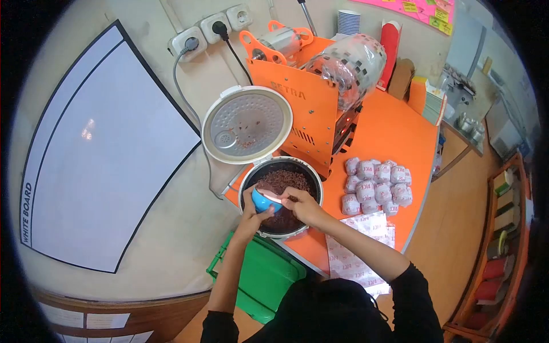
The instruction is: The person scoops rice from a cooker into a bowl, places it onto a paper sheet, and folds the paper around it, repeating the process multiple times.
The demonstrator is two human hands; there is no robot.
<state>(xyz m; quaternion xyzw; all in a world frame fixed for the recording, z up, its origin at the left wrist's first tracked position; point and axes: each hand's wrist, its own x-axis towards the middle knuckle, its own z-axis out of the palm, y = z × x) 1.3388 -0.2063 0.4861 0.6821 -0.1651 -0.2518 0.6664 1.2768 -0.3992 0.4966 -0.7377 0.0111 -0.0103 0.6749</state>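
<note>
My left hand [250, 212] is wrapped round a small blue bowl [262, 202], tilted over an open rice cooker [318, 188]. At the bowl's mouth, my right hand [302, 207] pinches a pale flat utensil [271, 196]; its exact kind is hard to make out. Dark reddish-brown cooked rice [283, 179] fills part of the cooker's pot below both hands. What lies inside the bowl is mostly hidden. The cooker's lid [247, 124] stands raised behind, with rice bits stuck to its inner face.
Several paper-wrapped bundles [366, 189] sit on the orange table [394, 132], right of the cooker. Printed wrapping sheets [357, 243] lie nearer me. An orange machine [297, 103] with a clear drum stands behind. Below the table edge is a green bin [260, 280]; cords hang along the wall.
</note>
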